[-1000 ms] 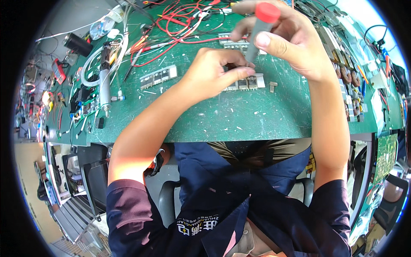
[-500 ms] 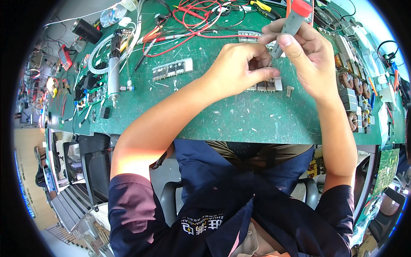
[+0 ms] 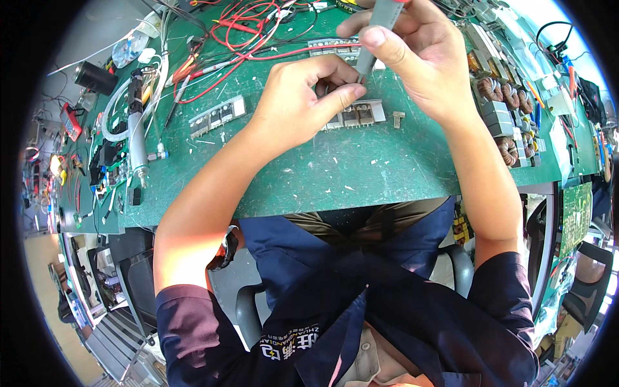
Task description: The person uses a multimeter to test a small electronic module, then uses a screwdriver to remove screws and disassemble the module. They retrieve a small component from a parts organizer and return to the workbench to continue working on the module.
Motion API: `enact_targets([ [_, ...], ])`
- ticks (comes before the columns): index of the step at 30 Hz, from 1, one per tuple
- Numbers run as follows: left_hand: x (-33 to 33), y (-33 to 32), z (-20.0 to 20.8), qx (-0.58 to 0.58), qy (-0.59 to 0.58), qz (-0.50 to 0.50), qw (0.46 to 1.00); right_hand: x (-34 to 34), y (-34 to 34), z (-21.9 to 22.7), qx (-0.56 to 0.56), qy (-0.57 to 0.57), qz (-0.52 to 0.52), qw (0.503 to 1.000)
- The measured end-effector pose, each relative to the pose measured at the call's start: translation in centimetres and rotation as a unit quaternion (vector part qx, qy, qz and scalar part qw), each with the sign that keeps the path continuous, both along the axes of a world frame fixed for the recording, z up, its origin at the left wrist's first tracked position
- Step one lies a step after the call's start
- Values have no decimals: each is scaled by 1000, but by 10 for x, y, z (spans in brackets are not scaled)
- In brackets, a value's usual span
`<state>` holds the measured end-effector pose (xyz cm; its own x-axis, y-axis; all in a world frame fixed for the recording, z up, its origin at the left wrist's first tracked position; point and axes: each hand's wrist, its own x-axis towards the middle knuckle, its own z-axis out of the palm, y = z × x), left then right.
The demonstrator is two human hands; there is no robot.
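A grey screwdriver (image 3: 382, 31) with a red end stands slightly tilted in my right hand (image 3: 429, 61), its fingers wrapped around the body. The tip points down beside the fingertips of my left hand (image 3: 300, 97). That hand is closed in a pinch over a metal strip carrying black components (image 3: 363, 115); what sits between its fingertips is hidden. Just right of the strip lies a small T-shaped piece (image 3: 398, 119). A similar component strip (image 3: 218, 117) rests to the left, and another strip (image 3: 332, 45) lies beyond my hands.
Red test leads (image 3: 242, 32) tangle across the back of the green bench (image 3: 309, 174). At left are a grey syringe-like tube (image 3: 137, 145), a circuit board (image 3: 106, 164) and a black cylinder (image 3: 95, 79). Boards with copper coils (image 3: 509, 97) line the right side.
The view has shifted, so the bench and both hands appear farther left. The screwdriver's red end is now mostly cut off at the top edge. Both hands keep much the same grip.
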<state>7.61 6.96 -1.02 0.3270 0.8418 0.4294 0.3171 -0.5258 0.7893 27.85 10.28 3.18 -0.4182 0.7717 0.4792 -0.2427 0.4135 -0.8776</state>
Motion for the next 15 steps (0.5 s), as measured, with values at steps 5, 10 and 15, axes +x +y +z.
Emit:
enact_targets([
  [5,4,1,0,-28,-8,12,1000,0,3,-1,50,-3,-42,998],
  [10,6,5,-2,-33,-28,-6,999,6,-2,3,-5,4,44,999],
  [15,11,7,-6,-30,-92,-43,994,7,-3,10,-13,-2,76,997],
])
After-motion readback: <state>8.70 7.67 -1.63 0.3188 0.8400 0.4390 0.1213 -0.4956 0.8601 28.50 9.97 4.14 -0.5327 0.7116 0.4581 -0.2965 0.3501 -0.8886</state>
